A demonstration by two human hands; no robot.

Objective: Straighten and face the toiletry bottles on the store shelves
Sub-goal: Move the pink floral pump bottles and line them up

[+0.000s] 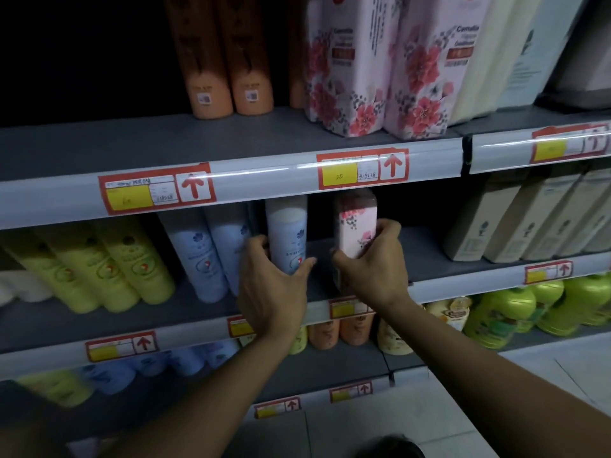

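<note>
- Step in hand: facing two bottles on the middle shelf (pixel 429 269), one in each hand
- The left hand (pixel 271 289) wraps the lower part of the blue bottle (pixel 287 233), thumb on one side and fingers curled round the other, so it is clamped on it
- The right hand (pixel 370 269) grips the pink floral bottle (pixel 355 223) near its base, fingers closed round the body
- Both bottles stand about upright, near the shelf's front edge, apart from each other with a dark gap between them
- The blue bottle sits just beside two more blue bottles (pixel 211 256) to its left, which lean; yellow-green bottles (pixel 132 266) further left lean too
- Next, I judge, each bottle needs a slight turn so the label faces out, then a nudge flush with the edge
- The leaning neighbours look like the job after that, and the pink one may belong with the floral cartons (pixel 390 77) on the shelf above
</note>
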